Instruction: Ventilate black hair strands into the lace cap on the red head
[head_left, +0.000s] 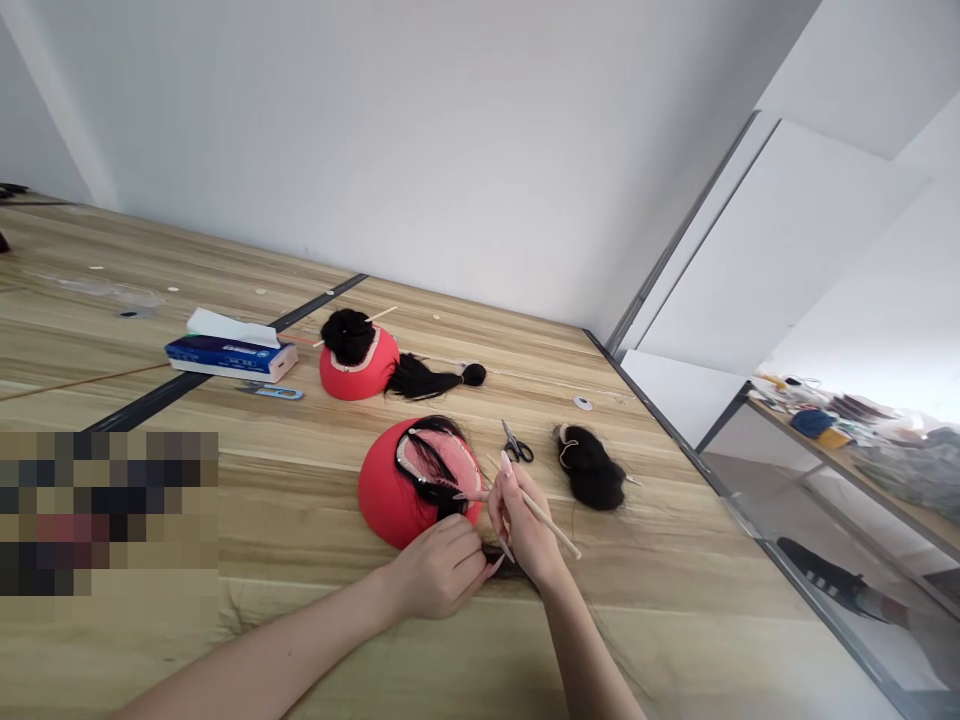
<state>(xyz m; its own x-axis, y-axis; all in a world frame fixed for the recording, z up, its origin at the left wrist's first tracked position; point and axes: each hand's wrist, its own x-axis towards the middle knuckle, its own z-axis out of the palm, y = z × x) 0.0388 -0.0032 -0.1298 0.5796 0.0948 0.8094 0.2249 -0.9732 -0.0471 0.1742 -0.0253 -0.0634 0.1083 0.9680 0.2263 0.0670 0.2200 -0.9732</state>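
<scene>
In front of me a red dome-shaped form (382, 490) carries a pink mesh cap (459, 460) with loose black hair over it and pins at its edge. My left hand (442, 565) is closed on a strand of black hair (510, 563) at the form's near side. In my right hand (525, 525) is a slim pale wooden stick (559, 535), pinched between the fingers and slanting down to the right. The right fingers are close to the cap's right edge. The stick's upper tip is too fine to make out.
Behind stands a second red form (356, 380) with bunched black hair (346, 335) and another stick. Scissors (517, 445) and a black hair bundle (592, 470) lie to the right. Left are a tissue box (232, 355) and a blue cutter (277, 392). A shelf (832, 440) is beyond the table's right edge.
</scene>
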